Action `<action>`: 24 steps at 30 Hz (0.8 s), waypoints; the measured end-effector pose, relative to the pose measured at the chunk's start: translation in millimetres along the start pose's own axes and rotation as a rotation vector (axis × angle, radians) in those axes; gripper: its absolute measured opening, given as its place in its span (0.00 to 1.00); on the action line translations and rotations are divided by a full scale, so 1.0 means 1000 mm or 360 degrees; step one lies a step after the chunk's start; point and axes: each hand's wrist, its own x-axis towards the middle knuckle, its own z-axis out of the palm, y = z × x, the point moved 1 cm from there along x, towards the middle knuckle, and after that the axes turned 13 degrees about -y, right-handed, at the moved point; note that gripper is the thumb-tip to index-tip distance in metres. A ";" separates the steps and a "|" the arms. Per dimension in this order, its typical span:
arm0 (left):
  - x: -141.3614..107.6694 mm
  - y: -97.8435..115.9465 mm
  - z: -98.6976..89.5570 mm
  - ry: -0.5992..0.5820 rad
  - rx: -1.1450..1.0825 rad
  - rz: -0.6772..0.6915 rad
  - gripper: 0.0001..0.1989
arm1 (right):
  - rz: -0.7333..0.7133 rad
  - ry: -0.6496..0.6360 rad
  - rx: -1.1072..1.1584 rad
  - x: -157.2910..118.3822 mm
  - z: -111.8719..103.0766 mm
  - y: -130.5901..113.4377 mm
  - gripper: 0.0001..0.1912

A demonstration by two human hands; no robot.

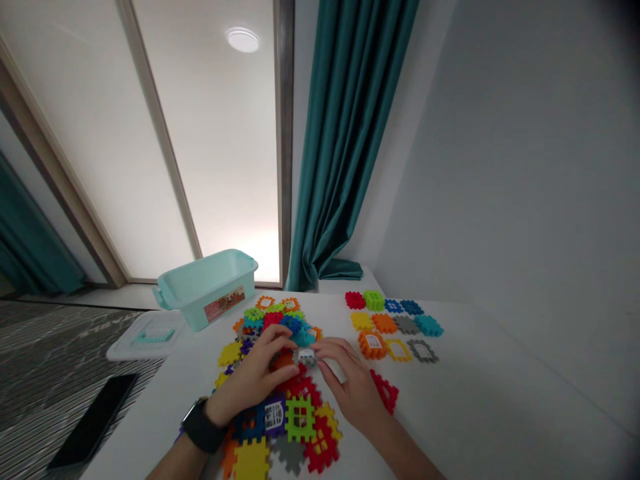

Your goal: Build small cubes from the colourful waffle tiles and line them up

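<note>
Between the fingertips of both hands is a small grey interlocking block with a pale window-like face. My left hand, with a black watch on its wrist, pinches it from the left. On the other side, my right hand has its thumb and fingers at the block's right edge. Beneath and around the hands spreads a heap of notched plastic blocks, among them a green window block, a yellow block and a purple block. A red block lies just right of my right wrist.
Rows of sorted blocks, including an orange one and a teal one, lie at the right on the white table. A mint bin stands at the back left, near a clear lid and a black phone.
</note>
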 end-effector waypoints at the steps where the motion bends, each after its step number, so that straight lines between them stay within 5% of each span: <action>1: 0.001 0.001 -0.001 -0.0010 -0.0008 -0.0005 0.05 | 0.0116 0.0004 0.0157 0.000 0.002 0.000 0.07; 7: 0.004 0.008 -0.003 -0.0054 -0.0101 0.0008 0.11 | 0.0633 0.0054 0.1038 0.005 0.015 0.008 0.15; 12: 0.004 0.010 -0.003 -0.0057 -0.0118 0.0017 0.13 | 0.0819 0.0140 0.1319 0.009 0.013 0.007 0.23; 19: 0.004 0.010 -0.001 -0.0086 -0.0103 -0.0024 0.15 | 0.0836 0.0141 0.1230 0.008 0.012 0.008 0.23; 24: 0.004 0.010 -0.003 -0.0068 -0.0153 -0.0047 0.20 | 0.0592 0.0169 0.0604 0.001 0.012 0.009 0.15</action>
